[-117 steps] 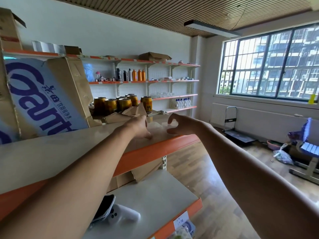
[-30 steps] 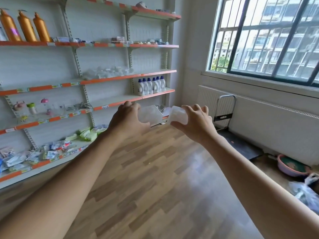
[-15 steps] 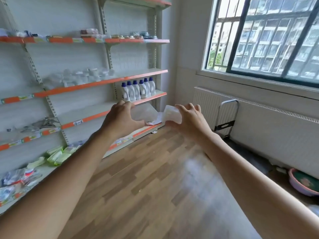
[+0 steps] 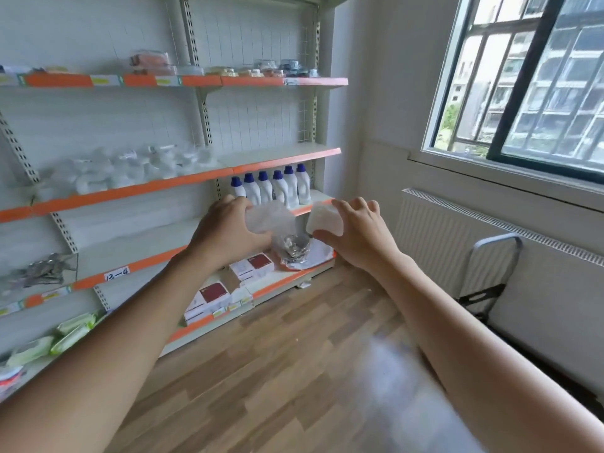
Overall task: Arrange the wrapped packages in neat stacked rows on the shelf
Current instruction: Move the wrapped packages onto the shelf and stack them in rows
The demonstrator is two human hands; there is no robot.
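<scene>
Both arms reach out in front of me toward the orange-edged wall shelving. My left hand [image 4: 225, 230] grips a clear-wrapped whitish package [image 4: 271, 219]. My right hand [image 4: 359, 233] grips a second white wrapped package [image 4: 322, 219]. Both packages hang in the air, a little apart, in front of the shelf with the blue-capped bottles [image 4: 273, 188]. One shelf higher at the left lies a heap of several similar clear-wrapped white packages [image 4: 130, 166]; the right half of that shelf [image 4: 284, 155] is bare.
Red-and-white boxes [image 4: 251, 266] and a foil bag [image 4: 294, 250] lie on the low shelves. Green packs [image 4: 72, 328] sit at the lower left. A radiator [image 4: 451, 237] and a folded trolley [image 4: 490, 276] stand under the window at the right. Wooden floor lies below.
I turned from the cardboard-box shelf to the wall shelving and moved closer. Both hands now hold a wrapped package each, carried forward toward the shelves.
</scene>
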